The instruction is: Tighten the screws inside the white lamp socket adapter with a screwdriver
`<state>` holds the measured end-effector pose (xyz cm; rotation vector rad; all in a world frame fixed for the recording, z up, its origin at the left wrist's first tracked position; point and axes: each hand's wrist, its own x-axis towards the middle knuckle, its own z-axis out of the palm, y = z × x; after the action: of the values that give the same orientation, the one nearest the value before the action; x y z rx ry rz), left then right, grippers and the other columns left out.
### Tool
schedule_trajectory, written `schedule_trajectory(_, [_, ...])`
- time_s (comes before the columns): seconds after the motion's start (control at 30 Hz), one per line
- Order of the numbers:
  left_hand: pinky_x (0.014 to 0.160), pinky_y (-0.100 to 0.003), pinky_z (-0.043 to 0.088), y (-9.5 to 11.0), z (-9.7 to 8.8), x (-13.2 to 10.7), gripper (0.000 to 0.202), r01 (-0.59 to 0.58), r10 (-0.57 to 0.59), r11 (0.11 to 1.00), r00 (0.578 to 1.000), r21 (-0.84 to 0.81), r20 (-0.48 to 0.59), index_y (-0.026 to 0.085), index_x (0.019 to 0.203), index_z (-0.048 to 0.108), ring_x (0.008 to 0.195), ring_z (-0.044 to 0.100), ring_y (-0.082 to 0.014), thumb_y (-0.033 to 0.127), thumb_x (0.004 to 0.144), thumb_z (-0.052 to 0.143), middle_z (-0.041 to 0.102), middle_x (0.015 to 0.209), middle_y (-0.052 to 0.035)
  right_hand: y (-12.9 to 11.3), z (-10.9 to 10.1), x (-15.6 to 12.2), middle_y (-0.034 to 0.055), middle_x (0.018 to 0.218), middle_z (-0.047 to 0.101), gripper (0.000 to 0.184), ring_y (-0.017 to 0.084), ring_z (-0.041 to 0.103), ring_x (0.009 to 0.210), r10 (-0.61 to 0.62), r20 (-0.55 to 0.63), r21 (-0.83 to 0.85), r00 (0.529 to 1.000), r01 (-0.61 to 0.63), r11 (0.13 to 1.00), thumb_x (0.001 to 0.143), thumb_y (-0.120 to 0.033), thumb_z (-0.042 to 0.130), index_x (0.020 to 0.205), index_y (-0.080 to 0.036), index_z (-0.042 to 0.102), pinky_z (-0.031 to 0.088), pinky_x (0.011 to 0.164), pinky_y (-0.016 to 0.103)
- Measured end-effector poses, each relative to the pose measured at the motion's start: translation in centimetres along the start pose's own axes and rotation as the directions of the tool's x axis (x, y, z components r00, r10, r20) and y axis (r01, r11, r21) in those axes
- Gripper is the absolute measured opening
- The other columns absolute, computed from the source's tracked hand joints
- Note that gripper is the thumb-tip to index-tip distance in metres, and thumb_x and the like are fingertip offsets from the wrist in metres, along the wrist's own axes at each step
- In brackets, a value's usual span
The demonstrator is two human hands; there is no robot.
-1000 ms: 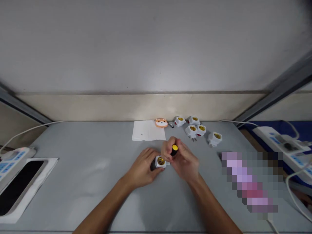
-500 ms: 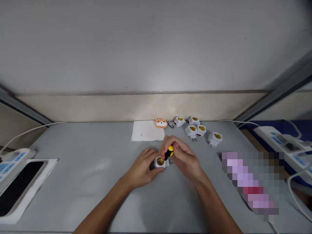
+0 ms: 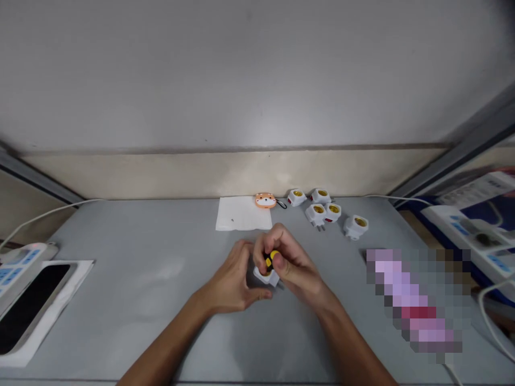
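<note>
My right hand [image 3: 290,264] is shut around a small screwdriver with a black and yellow handle [image 3: 272,261], and its shaft and tip are hidden by my fingers. The handle sits right over a white lamp-socket adapter [image 3: 266,276], which my left hand [image 3: 231,280] grips from the left side. The adapter's socket face is covered. Beyond my hands, several matching white adapters [image 3: 316,215] with yellow-lined sockets stand in a loose group.
A white paper sheet [image 3: 241,213] and an orange animal-face tag [image 3: 265,200] lie at the grey table's [image 3: 132,230] back edge. A black-screened device [image 3: 32,305] and power strip [image 3: 20,257] are at left. Another power strip [image 3: 462,236] and a pixelated patch [image 3: 414,300] are at right.
The screwdriver handle has moved down and left, from beside the adapter to over it. My right hand has closed in over the adapter, covering its yellow socket. The view has shifted slightly.
</note>
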<state>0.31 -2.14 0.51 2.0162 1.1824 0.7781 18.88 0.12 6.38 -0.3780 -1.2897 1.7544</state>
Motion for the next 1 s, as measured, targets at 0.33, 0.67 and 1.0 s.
schedule_trajectory(0.33, [0.088,-0.036,0.055,0.8,-0.1,0.3,0.022,-0.07,0.071,0.993,0.997,-0.09,0.006,0.023,0.104,0.06,0.095,0.062,-0.0211,0.011,0.086,0.065,0.065,0.103,-0.005,-0.4,-0.5,0.1,0.0032,0.08,0.058,0.034,0.018,0.051,0.075,-0.011,-0.018,0.017,1.0,0.012,1.0,0.109,-0.046,0.045,0.094,-0.021,0.064,0.038,0.072,0.034])
schedule_trajectory(0.67, [0.1,-0.039,0.055,-0.1,0.2,0.4,0.041,0.015,-0.015,0.966,1.0,-0.257,0.002,0.021,0.121,0.062,0.114,0.063,-0.026,0.026,0.086,0.081,0.065,0.127,-0.0111,0.3,0.3,0.4,-0.0024,0.081,0.052,0.024,0.014,0.045,0.072,-0.049,-0.064,-0.001,0.997,0.049,0.999,0.104,-0.046,0.059,0.097,-0.025,0.05,0.034,0.069,0.03])
schedule_trajectory(1.0, [0.075,-0.027,0.052,-0.1,-0.3,0.5,0.036,0.194,-0.153,0.876,0.98,-0.441,0.126,0.016,0.115,0.068,0.082,0.059,-0.0157,0.029,0.084,0.08,0.066,0.096,-0.0033,0.7,0.1,0.5,-0.0002,0.082,0.053,0.039,0.015,0.048,0.075,-0.029,-0.143,-0.079,0.989,0.017,0.997,0.109,-0.056,0.04,0.102,-0.024,0.061,0.037,0.07,0.031])
